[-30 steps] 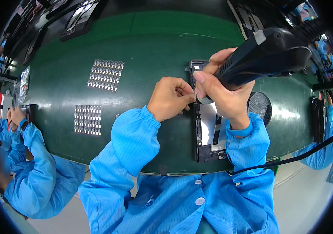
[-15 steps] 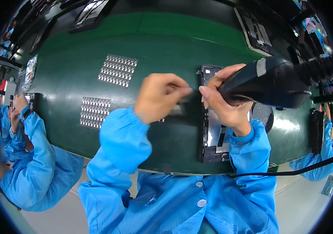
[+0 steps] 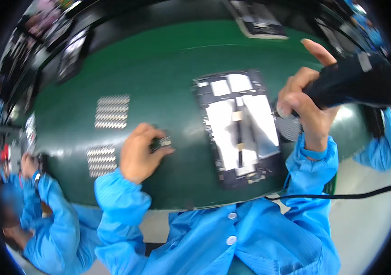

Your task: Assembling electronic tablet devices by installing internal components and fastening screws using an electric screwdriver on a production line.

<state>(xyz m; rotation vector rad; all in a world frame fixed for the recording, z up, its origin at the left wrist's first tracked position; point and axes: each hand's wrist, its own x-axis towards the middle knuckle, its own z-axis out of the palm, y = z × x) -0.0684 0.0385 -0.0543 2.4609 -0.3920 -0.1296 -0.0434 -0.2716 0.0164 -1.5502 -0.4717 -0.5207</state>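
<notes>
Tablet chassis: location?

On the green bench, between both hands. Right hand wraps a black handheld tool; left hand half-curled at small components, grip unclear.

Room?

Blue-sleeved co-worker, left of left hand.

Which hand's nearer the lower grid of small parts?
Left. The left hand is close by the lower grid of small parts, on its right; the right hand is farther off, past the black-and-silver panel.

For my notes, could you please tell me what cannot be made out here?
Head view: small dark piece with pale marks, partly covered by the left hand.
Head view: front end of the black handheld tool, partly hidden by the right hand.
Head view: detail on two pale-and-dark rectangular grids, motion-blurred.
</notes>
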